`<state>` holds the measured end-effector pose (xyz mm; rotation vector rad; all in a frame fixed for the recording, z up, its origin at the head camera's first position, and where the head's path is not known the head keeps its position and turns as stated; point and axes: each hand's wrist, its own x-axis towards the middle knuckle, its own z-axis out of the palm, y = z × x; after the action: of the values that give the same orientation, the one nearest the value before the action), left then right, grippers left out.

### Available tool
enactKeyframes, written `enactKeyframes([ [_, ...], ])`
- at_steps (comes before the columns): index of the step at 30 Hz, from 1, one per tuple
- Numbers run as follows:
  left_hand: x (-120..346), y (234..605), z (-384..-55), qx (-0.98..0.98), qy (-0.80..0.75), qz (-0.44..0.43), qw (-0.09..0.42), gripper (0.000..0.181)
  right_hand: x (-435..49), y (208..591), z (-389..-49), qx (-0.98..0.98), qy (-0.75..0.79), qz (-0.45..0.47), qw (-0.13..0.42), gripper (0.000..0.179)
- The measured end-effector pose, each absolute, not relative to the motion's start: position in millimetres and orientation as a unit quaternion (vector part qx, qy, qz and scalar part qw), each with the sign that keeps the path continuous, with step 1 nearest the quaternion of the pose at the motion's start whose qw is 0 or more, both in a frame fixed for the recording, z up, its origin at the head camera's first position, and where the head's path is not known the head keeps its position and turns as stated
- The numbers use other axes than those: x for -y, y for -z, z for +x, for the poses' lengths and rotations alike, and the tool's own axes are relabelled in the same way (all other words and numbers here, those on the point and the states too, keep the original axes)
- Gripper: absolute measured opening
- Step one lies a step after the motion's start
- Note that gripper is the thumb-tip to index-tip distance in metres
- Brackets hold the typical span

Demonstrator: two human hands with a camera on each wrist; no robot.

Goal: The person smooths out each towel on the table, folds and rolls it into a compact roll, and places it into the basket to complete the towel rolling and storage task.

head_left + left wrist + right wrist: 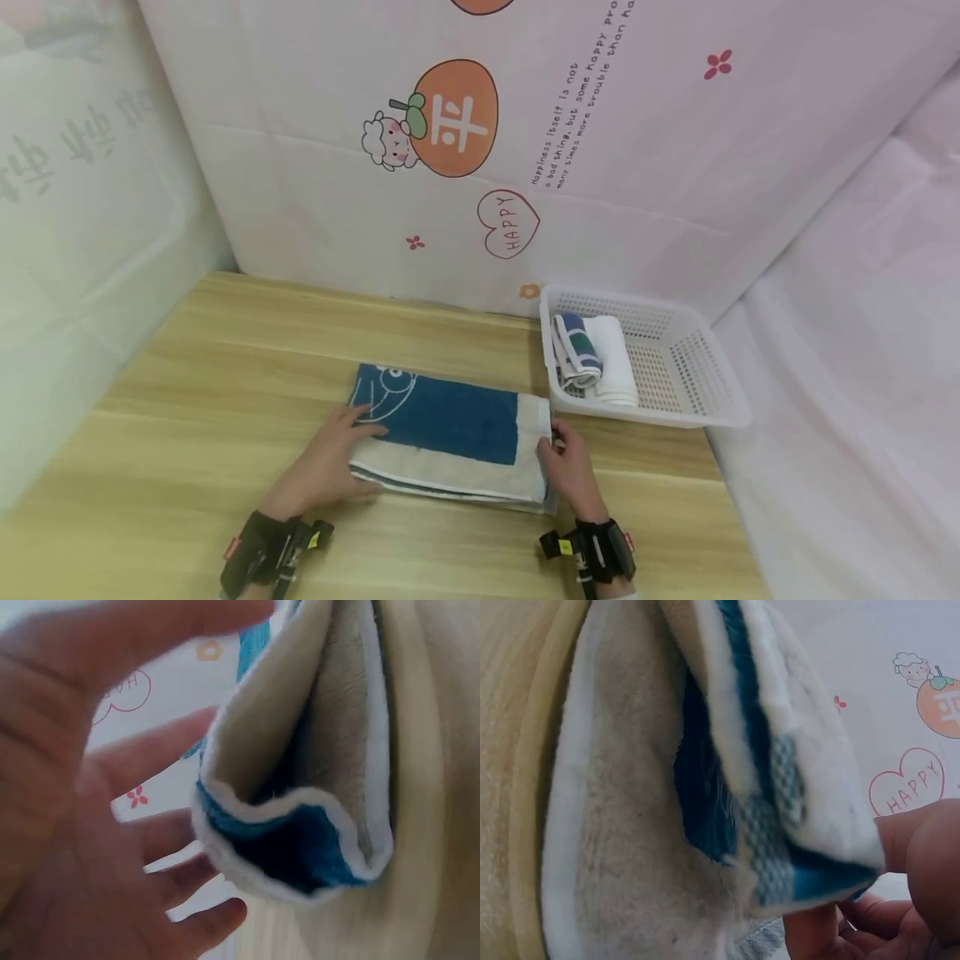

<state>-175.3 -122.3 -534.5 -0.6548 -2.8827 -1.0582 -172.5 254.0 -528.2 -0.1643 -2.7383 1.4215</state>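
A blue and cream towel (465, 421) lies folded in layers on the wooden table, a white line drawing on its upper left part. My left hand (330, 458) rests at its left end, fingers spread over the top and thumb by the near edge. From the left wrist view, the towel's layers (349, 712) stand apart at the fold, and the fingers (161, 832) are extended behind them. My right hand (573, 471) pinches the towel's right edge. Seen from the right wrist, that thumb and fingers hold the lifted upper layers, above the cream bottom layer (630, 787).
A white plastic basket (720, 392) stands at the back right of the table. Inside it lie a rolled blue, green and white towel (579, 346) and a rolled white towel (615, 367). Printed white sheeting (337, 208) hangs behind the table.
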Motion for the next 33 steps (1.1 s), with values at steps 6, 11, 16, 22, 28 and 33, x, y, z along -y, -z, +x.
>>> enactKeyframes([
  [6,124.2,537.0,-169.2,0.918,0.346,-0.195,-0.015,0.057,-253.6,520.9,-169.4,0.878,-0.476,-0.043,0.027,0.035],
  [11,128.3,542.5,-166.6,0.913,0.357,-0.193,0.034,0.060,-256.6,515.7,-166.5,0.876,-0.481,-0.027,0.034,0.037],
  [16,133.7,546.0,-164.5,0.914,0.357,-0.182,0.065,0.070,-265.1,519.5,-162.9,0.879,-0.475,-0.030,0.037,0.035],
  [22,135.5,550.1,-162.6,0.930,0.325,-0.165,0.046,0.067,-276.3,537.3,-161.4,0.897,-0.441,-0.036,0.005,0.035],
  [28,136.9,548.1,-162.4,0.934,0.315,-0.164,0.039,0.065,-279.1,542.2,-167.9,0.904,-0.425,-0.043,0.007,0.040],
  [33,129.9,542.4,-168.1,0.938,0.293,-0.180,0.048,0.073,-278.4,540.4,-174.0,0.918,-0.394,-0.043,0.009,0.044],
])
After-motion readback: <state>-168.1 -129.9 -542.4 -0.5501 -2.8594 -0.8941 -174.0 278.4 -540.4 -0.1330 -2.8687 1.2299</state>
